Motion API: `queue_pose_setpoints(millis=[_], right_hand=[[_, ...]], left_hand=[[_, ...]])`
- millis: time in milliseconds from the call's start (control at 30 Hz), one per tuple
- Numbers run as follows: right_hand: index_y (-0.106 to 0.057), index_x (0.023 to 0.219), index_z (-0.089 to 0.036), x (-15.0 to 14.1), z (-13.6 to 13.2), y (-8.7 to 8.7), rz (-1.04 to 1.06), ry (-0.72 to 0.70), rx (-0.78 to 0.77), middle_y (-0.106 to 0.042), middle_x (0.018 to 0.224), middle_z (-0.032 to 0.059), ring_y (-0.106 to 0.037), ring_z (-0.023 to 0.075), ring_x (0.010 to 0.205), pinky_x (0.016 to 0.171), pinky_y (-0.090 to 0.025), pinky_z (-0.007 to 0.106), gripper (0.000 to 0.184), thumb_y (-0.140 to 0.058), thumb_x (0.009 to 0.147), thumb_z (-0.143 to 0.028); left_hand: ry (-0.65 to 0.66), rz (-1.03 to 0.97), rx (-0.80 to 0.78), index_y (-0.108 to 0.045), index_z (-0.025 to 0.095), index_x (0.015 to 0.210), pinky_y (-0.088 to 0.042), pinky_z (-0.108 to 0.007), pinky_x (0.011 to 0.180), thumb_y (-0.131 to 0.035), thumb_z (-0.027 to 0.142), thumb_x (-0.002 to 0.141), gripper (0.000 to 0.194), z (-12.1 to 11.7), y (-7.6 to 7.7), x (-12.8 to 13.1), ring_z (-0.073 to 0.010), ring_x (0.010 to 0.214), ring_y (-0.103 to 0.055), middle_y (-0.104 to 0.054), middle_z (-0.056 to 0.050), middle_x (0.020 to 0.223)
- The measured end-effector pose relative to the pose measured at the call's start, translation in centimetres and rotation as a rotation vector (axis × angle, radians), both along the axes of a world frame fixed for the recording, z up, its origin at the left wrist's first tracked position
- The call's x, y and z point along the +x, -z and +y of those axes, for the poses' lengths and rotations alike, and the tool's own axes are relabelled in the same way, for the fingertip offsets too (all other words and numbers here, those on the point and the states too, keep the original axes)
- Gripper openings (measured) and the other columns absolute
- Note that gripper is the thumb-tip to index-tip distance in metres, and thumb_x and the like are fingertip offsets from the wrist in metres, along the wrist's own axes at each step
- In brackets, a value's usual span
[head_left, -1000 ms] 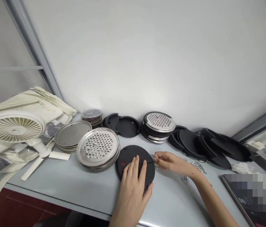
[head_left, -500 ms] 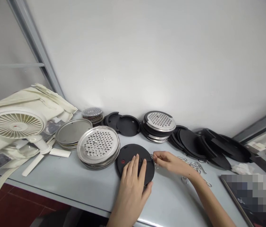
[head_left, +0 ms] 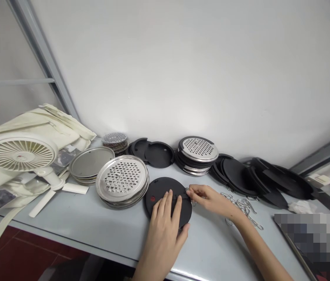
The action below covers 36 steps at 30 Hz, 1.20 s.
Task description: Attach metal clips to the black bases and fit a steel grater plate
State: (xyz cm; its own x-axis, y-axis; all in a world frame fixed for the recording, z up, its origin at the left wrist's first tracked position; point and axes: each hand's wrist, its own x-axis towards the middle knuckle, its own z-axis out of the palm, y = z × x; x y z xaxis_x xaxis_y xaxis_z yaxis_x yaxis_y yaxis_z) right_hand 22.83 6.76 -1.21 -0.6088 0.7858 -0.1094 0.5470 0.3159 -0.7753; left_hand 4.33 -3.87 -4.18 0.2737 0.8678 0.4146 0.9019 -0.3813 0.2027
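A round black plastic disc (head_left: 167, 185) with a small red mark lies on the table in front of me. My left hand (head_left: 166, 226) rests flat on it, fingers stretched out, the thumb along its right edge. At the disc's right rim, my right hand (head_left: 204, 199) pinches a small metal wire hook (head_left: 193, 203), mostly covered by the fingers. Right of that hand lies a loose pile of metal hooks (head_left: 245, 205). Just left of the disc stands a stack of round metal grater plates (head_left: 120, 179).
Behind are plain metal discs (head_left: 91, 162), smaller grater plates (head_left: 115, 138), black holders (head_left: 160, 155) and a stack topped by a grater plate (head_left: 198, 149). More black parts (head_left: 238, 177) lie right. A white fan (head_left: 21, 154) and cream bag (head_left: 33, 121) stand left; a blurred-out object (head_left: 314, 246) lies front right.
Almost nothing differs: the view has shifted very slightly. Both hands stay at the black disc, the right fingers still pinching at its rim.
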Motion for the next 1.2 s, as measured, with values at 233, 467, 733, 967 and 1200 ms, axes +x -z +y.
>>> queue_pose_setpoints(millis=[233, 467, 733, 967, 1200], right_hand=[[-0.033, 0.064, -0.020, 0.07, 0.17, 0.17, -0.036, -0.008, 0.029, -0.032, 0.063, -0.0054, -0.030, 0.0108, 0.058, 0.053, -0.026, 0.024, 0.040, -0.034, 0.096, -0.045], [-0.032, 0.065, -0.021, 0.18, 0.42, 0.45, -0.009, -0.015, 0.053, -0.031, 0.062, -0.0061, -0.028, 0.0104, 0.058, 0.053, -0.026, 0.023, 0.036, -0.039, 0.094, -0.040], [-0.037, 0.074, -0.021, 0.02, 0.01, -0.11, 0.017, -0.010, 0.026, -0.037, 0.064, -0.0062, -0.033, 0.0105, 0.059, 0.054, -0.030, 0.023, 0.026, -0.040, 0.094, -0.037], [-0.034, 0.066, -0.021, -0.25, 0.18, 0.14, -0.044, 0.016, 0.095, -0.033, 0.061, -0.0060, -0.030, 0.0105, 0.057, 0.052, -0.026, 0.024, 0.039, -0.034, 0.095, -0.046], [-0.033, 0.063, -0.021, -0.47, 0.30, 0.06, -0.051, 0.023, 0.116, -0.033, 0.060, -0.0055, -0.030, 0.0106, 0.056, 0.051, -0.025, 0.024, 0.041, -0.035, 0.094, -0.048]], left_hand=[[0.001, 0.000, -0.002, -0.029, 0.015, 0.145, -0.037, -0.049, 0.104, -0.048, 0.033, 0.091, 0.060, -0.09, 0.05, -0.01, -0.0310, 0.133, -0.035, -0.032, -0.015, 0.148], [0.012, -0.008, -0.004, -0.031, 0.015, 0.144, -0.038, -0.048, 0.104, -0.048, 0.033, 0.091, 0.059, 0.00, 0.01, -0.04, -0.0306, 0.134, -0.035, -0.034, -0.016, 0.147], [0.022, -0.014, -0.006, -0.032, 0.014, 0.143, -0.038, -0.048, 0.103, -0.048, 0.032, 0.091, 0.057, 0.03, -0.11, -0.06, -0.0307, 0.133, -0.035, -0.034, -0.016, 0.147], [0.017, -0.016, -0.008, -0.031, 0.015, 0.144, -0.037, -0.049, 0.104, -0.048, 0.033, 0.091, 0.058, 0.00, 0.01, -0.08, -0.0307, 0.133, -0.035, -0.032, -0.016, 0.148], [0.015, -0.010, -0.002, -0.033, 0.015, 0.143, -0.037, -0.047, 0.104, -0.049, 0.033, 0.091, 0.057, 0.07, 0.04, 0.03, -0.0301, 0.132, -0.037, -0.035, -0.017, 0.146]])
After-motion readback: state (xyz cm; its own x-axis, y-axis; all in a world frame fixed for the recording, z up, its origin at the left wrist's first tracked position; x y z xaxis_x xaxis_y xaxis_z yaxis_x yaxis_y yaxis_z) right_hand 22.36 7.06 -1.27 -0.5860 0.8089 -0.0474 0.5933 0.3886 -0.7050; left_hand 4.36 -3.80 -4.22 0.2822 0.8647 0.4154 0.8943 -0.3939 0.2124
